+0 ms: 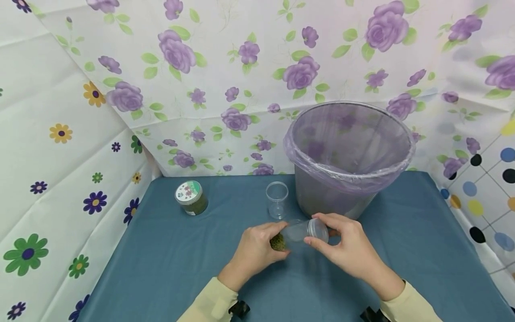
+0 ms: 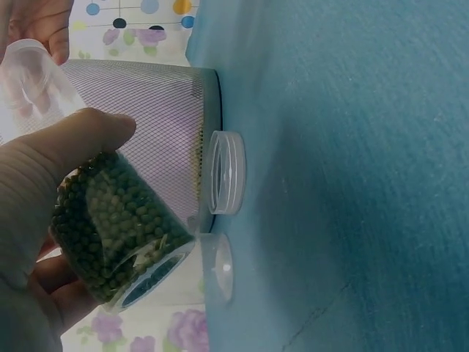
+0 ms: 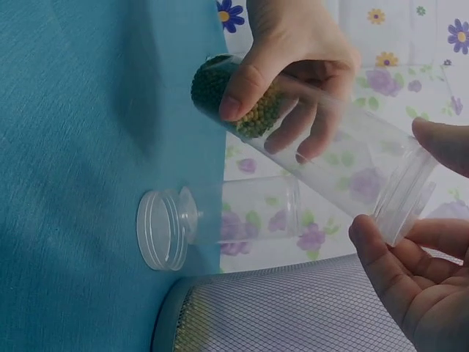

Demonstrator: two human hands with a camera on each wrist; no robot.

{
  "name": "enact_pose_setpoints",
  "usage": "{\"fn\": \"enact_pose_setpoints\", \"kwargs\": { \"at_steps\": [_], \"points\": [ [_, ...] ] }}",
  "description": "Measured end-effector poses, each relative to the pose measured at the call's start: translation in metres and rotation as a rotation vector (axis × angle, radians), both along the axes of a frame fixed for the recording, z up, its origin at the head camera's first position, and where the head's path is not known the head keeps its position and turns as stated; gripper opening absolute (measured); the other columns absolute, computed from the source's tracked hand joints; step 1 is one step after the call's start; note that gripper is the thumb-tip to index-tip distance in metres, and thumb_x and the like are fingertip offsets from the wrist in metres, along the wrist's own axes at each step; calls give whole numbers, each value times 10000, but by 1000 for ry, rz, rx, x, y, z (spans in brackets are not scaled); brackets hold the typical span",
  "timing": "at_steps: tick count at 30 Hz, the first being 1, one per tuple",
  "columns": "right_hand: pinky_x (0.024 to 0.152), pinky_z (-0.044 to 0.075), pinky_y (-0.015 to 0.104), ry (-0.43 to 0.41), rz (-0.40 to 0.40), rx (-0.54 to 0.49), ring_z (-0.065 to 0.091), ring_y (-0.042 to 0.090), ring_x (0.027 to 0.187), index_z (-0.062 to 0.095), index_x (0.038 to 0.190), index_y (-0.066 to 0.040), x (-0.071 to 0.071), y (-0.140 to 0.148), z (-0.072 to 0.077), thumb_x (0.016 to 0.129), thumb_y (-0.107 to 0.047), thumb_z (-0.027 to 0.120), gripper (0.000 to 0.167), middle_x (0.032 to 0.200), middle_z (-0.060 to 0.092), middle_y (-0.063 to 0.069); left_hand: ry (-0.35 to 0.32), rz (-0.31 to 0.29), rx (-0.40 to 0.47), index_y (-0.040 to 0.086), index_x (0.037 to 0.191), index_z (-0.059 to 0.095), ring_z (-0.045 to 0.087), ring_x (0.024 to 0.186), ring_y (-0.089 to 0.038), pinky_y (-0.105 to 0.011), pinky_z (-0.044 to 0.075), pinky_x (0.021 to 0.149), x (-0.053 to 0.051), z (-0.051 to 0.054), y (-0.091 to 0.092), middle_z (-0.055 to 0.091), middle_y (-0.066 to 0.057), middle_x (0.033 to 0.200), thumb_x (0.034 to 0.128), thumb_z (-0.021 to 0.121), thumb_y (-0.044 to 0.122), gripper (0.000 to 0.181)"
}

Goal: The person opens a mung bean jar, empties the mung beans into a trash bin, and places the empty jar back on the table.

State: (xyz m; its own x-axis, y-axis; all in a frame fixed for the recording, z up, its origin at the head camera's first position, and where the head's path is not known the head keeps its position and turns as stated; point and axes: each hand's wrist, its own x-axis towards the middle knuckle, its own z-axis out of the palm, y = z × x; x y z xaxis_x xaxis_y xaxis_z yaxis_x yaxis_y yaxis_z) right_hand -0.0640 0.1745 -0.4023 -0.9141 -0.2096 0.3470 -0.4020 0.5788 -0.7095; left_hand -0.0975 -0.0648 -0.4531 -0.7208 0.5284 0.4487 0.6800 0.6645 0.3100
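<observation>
A tall clear plastic jar (image 3: 333, 143) lies tilted between both hands, with small green beans (image 2: 121, 220) gathered in its lower end. My left hand (image 1: 257, 246) grips that bean-filled end, fingers and thumb curled round it. At the jar's other, higher end, my right hand (image 1: 346, 241) pinches a clear ridged lid (image 1: 318, 230) between thumb and fingers; whether it is fully seated cannot be told. Beyond the hands stands an upright clear cup (image 1: 277, 199). Beside that cup a loose clear lid (image 3: 163, 231) rests on the table.
A mesh bin (image 1: 334, 197) lined with a purple bag stands at the back right, close to the cup. At the back left is a small tub (image 1: 191, 197) with a printed top. Blue cloth covers the table (image 1: 161, 264); flowered sheets (image 1: 225, 67) hang behind.
</observation>
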Motion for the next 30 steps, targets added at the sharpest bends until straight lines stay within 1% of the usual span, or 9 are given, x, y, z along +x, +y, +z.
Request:
{"fn": "enact_pose_setpoints", "kwargs": {
  "at_steps": [5, 8, 13, 18, 22, 26, 28, 30],
  "points": [
    [672, 551, 210, 40, 25, 11, 637, 42, 896, 635, 1185, -188, 1, 0, 0, 770, -435, 729, 492, 1113, 652, -84, -19, -16, 5, 287, 1214, 595, 661, 934, -39, -217, 546, 777, -1, 1, 0, 674, 93, 1125, 672, 818, 384, 594],
    [676, 549, 221, 69, 32, 23, 633, 35, 869, 642, 1176, -195, 2, 0, 0, 771, -427, 731, 475, 1104, 652, -96, -42, -23, 1, 285, 1208, 604, 660, 923, -29, -208, 544, 771, -1, 2, -1, 675, 103, 1121, 667, 822, 377, 590],
    [682, 532, 214, 95, 47, 56, 606, 14, 827, 641, 1172, -205, 2, 2, -2, 774, -435, 726, 468, 1098, 643, -116, -89, -17, -44, 295, 1229, 594, 658, 945, -40, -219, 545, 789, -1, 3, -2, 671, 99, 1141, 663, 823, 407, 621],
    [696, 535, 209, 108, 69, 85, 609, 6, 845, 635, 1184, -192, 1, 4, -4, 783, -438, 717, 478, 1106, 639, -103, -126, -19, -71, 278, 1228, 604, 658, 933, -40, -221, 548, 776, -3, 4, -2, 673, 97, 1135, 665, 819, 419, 619],
    [699, 550, 240, 115, 92, 87, 622, 23, 872, 633, 1194, -181, -1, 5, -6, 787, -426, 718, 483, 1112, 644, -80, -160, -24, -75, 293, 1220, 610, 660, 918, -39, -213, 547, 760, -4, 5, -3, 680, 97, 1120, 659, 822, 413, 611],
    [700, 555, 253, 132, 110, 97, 629, 41, 891, 633, 1196, -161, -1, 6, -7, 793, -407, 719, 479, 1118, 647, -55, -204, -30, -74, 307, 1222, 608, 657, 943, -42, -213, 544, 776, -3, 7, -4, 676, 94, 1134, 654, 826, 406, 617],
    [706, 552, 254, 164, 106, 121, 627, 52, 905, 636, 1188, -144, -1, 4, -9, 805, -390, 714, 462, 1114, 645, -50, -242, -38, -67, 304, 1228, 606, 651, 959, -38, -214, 541, 796, -2, 9, -4, 675, 97, 1135, 653, 826, 407, 624],
    [676, 541, 248, 207, 84, 148, 611, 49, 852, 639, 1177, -115, -1, 2, -10, 815, -372, 709, 449, 1089, 647, -37, -283, -43, -52, 304, 1232, 603, 647, 956, -30, -208, 538, 798, -1, 9, -5, 677, 102, 1123, 658, 823, 411, 624]
  ]
}}
